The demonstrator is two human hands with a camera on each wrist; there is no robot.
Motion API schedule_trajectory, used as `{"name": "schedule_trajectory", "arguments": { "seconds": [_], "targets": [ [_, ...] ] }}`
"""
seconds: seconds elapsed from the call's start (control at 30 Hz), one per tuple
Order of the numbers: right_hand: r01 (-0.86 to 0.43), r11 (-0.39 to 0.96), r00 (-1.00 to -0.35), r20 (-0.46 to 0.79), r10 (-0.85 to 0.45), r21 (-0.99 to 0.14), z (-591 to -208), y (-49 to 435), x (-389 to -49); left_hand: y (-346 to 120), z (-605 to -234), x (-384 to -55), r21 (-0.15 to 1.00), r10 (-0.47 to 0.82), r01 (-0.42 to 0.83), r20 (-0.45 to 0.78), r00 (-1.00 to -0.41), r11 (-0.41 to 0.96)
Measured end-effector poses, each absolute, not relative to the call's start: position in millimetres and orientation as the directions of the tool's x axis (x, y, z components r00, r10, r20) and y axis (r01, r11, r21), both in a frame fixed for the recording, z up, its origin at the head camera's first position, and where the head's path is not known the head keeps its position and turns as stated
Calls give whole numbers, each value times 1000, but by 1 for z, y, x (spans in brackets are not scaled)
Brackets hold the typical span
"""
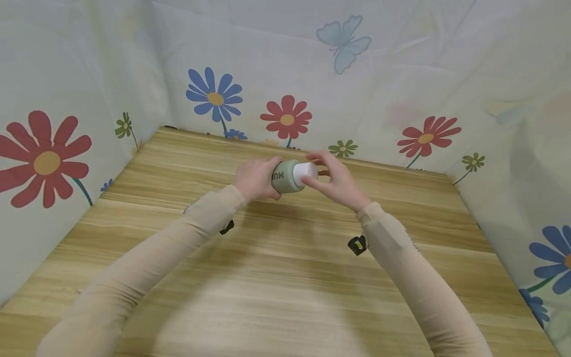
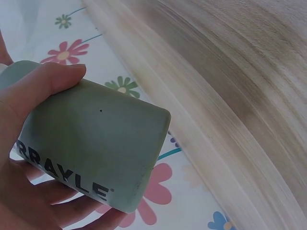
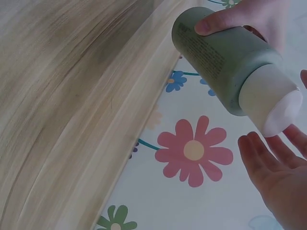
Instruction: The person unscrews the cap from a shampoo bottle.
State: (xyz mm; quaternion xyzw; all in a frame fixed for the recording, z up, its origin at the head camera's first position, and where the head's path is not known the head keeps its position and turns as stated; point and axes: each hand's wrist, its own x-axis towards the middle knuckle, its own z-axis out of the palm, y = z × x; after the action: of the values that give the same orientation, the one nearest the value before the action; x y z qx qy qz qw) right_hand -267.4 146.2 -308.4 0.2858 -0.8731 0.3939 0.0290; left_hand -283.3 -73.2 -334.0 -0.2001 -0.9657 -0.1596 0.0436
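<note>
A sage-green bottle (image 1: 285,177) with dark lettering lies tilted in the air over the table, its white cap (image 1: 304,173) facing right. My left hand (image 1: 255,179) grips the bottle's body. In the left wrist view the thumb lies across the green bottle (image 2: 96,129), and the other fingers wrap beneath it. Around the cap end, my right hand (image 1: 340,182) has its fingers spread. In the right wrist view, the right hand's fingertips (image 3: 247,141) are right by the rim of the white cap (image 3: 271,103), and part of that hand is cut off.
A wood-grain table (image 1: 276,277) lies beneath both forearms. Behind it and along both sides hangs a pale cloth (image 1: 276,44) printed with flowers and a butterfly. A dark wrist-worn device (image 1: 357,245) sits below the right sleeve.
</note>
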Motion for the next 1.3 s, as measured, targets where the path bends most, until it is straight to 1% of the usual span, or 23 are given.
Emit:
{"name": "schedule_trajectory", "arguments": {
  "seconds": [0.17,0.33,0.53,0.63,0.8,1.07,1.3],
  "targets": [
    [-470,560,-861,212,-463,-683,-308,145,-267,-73,-335,-283,287,372,399,146,-917,871],
    [-433,588,-873,154,-463,-683,-309,144,-266,-73,-337,-283,288,370,398,148,-917,871],
    [-440,576,-866,157,-474,-689,-309,144,-266,-73,-339,-283,285,372,399,147,-917,871],
    [-466,572,-855,177,-488,-675,-309,143,-266,-73,-340,-283,280,374,403,153,-915,871],
    [-551,560,-812,244,-530,-618,-310,144,-266,-74,-339,-283,281,375,404,155,-914,870],
    [-699,501,-704,368,-607,-511,-313,144,-265,-75,-338,-284,291,377,404,147,-915,867],
    [-753,478,-649,391,-653,-452,-316,144,-266,-77,-339,-282,276,387,412,144,-911,868]
  ]
}}
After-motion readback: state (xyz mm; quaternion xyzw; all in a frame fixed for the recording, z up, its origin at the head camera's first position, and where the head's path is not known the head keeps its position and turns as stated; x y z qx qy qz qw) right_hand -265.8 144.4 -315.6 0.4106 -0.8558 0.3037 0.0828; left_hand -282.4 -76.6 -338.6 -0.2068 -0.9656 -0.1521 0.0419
